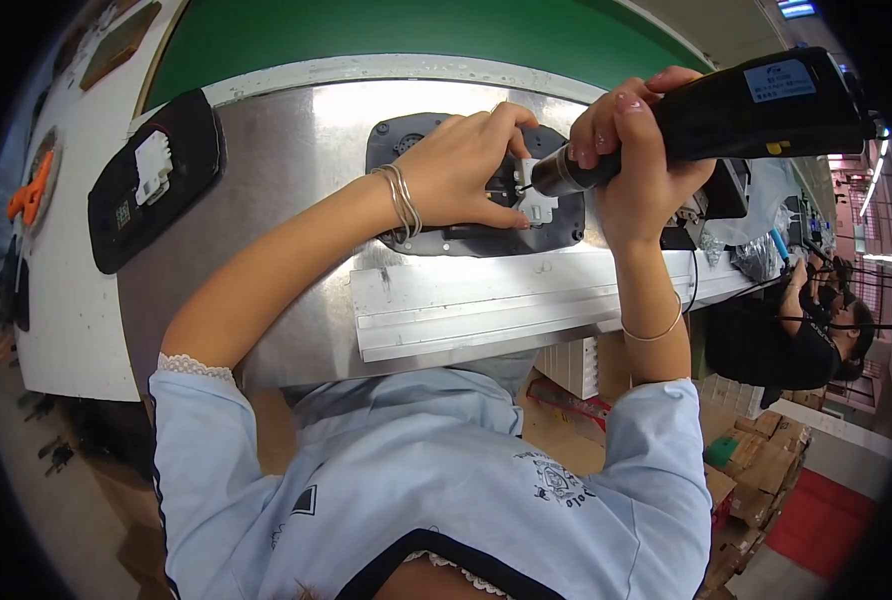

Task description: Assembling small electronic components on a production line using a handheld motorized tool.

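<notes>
My right hand (pixel 646 160) is wrapped round a black electric screwdriver (pixel 736 115), tilted so its bit points down to the left. The bit meets a small white plastic part (pixel 538 205) on a dark grey plastic housing (pixel 436 240). My left hand (pixel 466 165) lies over that housing, thumb and fingers curved round the white part and touching its edges. The palm covers the middle of the housing. At the left lies a second dark housing (pixel 106 235) with a similar white part (pixel 153 167) on it.
A white metal rail (pixel 486 300) runs along the bench's front edge. Beyond the metal worktop (pixel 296 130) lies a green surface (pixel 406 40). Orange-handled scissors or pliers (pixel 34 190) lie far left. Clear plastic bags (pixel 756 255) and a co-worker (pixel 791 335) are at the right.
</notes>
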A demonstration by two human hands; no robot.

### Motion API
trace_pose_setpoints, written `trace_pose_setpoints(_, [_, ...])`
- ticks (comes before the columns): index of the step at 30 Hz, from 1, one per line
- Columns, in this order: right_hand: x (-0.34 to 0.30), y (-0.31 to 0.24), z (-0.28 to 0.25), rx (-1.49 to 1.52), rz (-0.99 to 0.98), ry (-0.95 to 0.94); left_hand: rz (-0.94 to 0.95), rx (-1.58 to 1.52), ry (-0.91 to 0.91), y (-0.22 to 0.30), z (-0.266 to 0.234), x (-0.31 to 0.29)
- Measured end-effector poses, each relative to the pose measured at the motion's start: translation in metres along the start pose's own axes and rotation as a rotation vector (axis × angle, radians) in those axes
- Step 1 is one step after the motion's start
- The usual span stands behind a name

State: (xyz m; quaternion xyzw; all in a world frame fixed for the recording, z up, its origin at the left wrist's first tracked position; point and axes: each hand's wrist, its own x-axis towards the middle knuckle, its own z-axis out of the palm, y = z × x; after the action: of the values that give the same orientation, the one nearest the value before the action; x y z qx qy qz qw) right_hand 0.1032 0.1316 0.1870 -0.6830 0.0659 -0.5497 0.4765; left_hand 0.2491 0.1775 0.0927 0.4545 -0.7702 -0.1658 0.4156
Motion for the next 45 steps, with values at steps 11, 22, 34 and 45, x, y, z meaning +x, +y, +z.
trace_pose_setpoints(11, [0.007,0.005,0.002,-0.054,0.06,-0.005,0.012,0.071,0.005,0.003,-0.008,0.004])
trace_pose_setpoints(22, [-0.075,-0.096,-0.052,0.037,-0.037,0.226,0.117,0.612,-0.126,-0.045,-0.032,0.089])
trace_pose_setpoints(34, [-0.154,-0.129,-0.11,0.006,0.02,0.175,0.158,0.472,0.179,0.021,-0.032,0.056])
trace_pose_setpoints(45, [-0.151,-0.108,-0.106,0.142,0.123,-0.073,0.057,0.449,0.478,0.126,-0.086,-0.117])
